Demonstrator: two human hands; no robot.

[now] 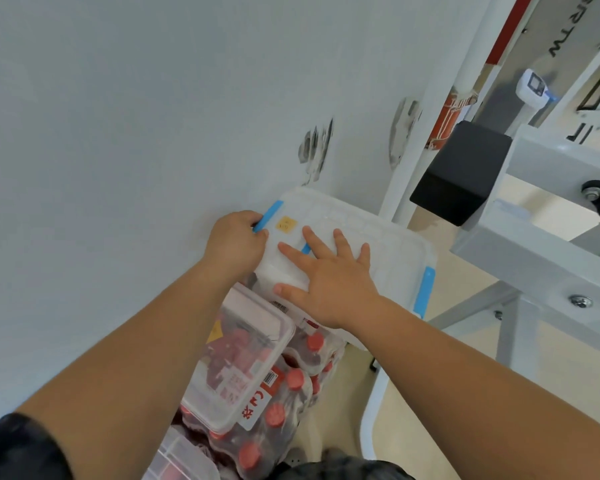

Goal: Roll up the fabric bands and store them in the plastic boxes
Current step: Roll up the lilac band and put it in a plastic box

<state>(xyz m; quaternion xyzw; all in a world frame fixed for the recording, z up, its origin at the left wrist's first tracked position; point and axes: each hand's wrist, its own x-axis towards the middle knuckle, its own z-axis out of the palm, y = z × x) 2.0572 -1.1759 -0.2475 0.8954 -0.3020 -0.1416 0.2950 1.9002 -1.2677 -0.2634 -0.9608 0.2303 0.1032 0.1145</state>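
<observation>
Closest to the lens, a dark sleeve (11, 448) is edging the lower left corner. Further out, the left hand (236, 242) is curling its fingers round the blue latch (269, 214) at the left end of the white plastic box (388, 237), which is sitting against the wall. Beside the latch, a yellow sticker (286, 225) is showing print too small to read. The right hand (333, 282) is pressing flat on the lid, fingers spread apart. No loose fabric bands are showing. Red contents are filling the clear box (257, 317) below, so storing is probably nearing its end, with only latching left. The bottle label (253, 408) is carrying red characters, and the frame lettering (565, 32) is reading "SRTW".
</observation>
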